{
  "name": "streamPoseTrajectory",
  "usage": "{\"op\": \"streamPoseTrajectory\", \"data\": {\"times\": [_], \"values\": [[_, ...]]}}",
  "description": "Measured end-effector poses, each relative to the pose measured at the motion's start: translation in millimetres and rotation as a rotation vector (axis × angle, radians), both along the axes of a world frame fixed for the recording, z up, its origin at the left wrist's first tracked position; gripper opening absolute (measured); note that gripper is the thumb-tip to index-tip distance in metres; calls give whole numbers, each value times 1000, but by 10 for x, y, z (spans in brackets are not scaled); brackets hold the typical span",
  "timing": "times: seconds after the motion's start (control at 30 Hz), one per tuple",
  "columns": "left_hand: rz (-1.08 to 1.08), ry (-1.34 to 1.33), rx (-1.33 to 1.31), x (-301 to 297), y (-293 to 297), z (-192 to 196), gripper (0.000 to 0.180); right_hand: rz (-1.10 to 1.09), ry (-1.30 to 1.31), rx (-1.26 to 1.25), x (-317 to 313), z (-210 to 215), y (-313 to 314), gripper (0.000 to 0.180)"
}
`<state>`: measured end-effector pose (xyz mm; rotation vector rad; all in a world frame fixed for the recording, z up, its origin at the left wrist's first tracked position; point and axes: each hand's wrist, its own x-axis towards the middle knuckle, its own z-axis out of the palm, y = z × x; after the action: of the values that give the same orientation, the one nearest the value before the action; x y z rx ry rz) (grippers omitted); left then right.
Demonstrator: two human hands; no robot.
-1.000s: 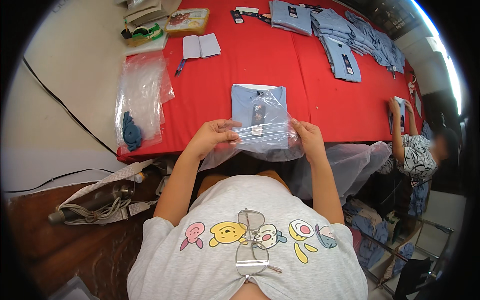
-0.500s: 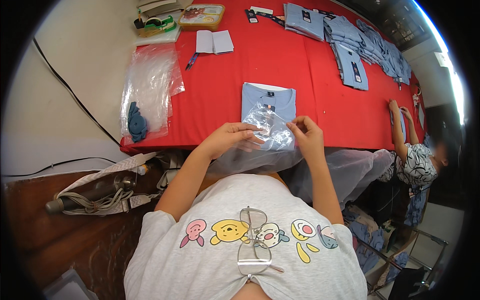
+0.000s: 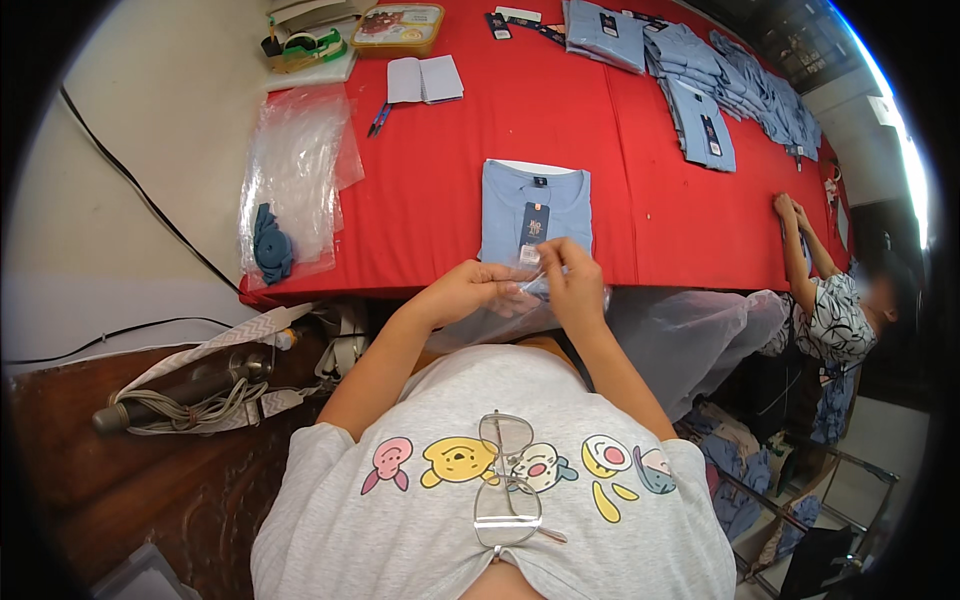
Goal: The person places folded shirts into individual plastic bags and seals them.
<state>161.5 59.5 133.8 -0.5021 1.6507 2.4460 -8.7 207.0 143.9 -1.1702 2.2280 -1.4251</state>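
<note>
A folded light blue shirt (image 3: 572,212) lies on the red-covered table in front of me, its neckline pointing away. On its front rests a dark hang tag (image 3: 534,222) with a white label at its lower end. My left hand (image 3: 482,290) and my right hand (image 3: 571,284) are close together over the shirt's near end. Both pinch a clear plastic bag (image 3: 522,300), bunched between the fingers. The hands hide the shirt's lower part and most of the bag.
Clear plastic bags (image 3: 296,150) and a rolled blue fabric strip (image 3: 270,248) lie at left. Beyond are an open notebook (image 3: 425,80), pens (image 3: 379,120) and a plastic tub (image 3: 398,28). Folded shirts (image 3: 700,125) are stacked far right. A co-worker (image 3: 840,300) sits at right.
The plastic bag has come down toward me off the shirt, so the hang tag now shows uncovered. My right hand has moved left, closer to my left hand.
</note>
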Motion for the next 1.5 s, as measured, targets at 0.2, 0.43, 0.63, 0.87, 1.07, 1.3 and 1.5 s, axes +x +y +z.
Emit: {"op": "streamPoseTrajectory", "data": {"times": [0.2, 0.43, 0.63, 0.87, 1.07, 1.3, 1.5], "values": [[51, 1, 45, 177, -13, -33, 46, -34, -517, -168, -578, -137, 173, 23], [217, -75, 94, 219, -136, 38, 47, -52, 412, -142, -393, 236, 458, 32], [247, -60, 109, 137, -114, -14, 42, -44, 612, -55, -196, 15, 311, 19], [180, -146, -89, 282, -170, -60, 33, -194, -231, -107, -508, -156, 493, 19], [381, -201, -950, 399, -265, -62, 58, -80, -810, -122, -505, -145, 790, 17], [288, 566, -1239, -215, 720, 886, 85, -229, -910, -323, -418, 408, 978, 16], [189, 545, -1597, -795, 1063, 463, 60, -212, -658, -292, -519, 658, 1226, 13]]}}
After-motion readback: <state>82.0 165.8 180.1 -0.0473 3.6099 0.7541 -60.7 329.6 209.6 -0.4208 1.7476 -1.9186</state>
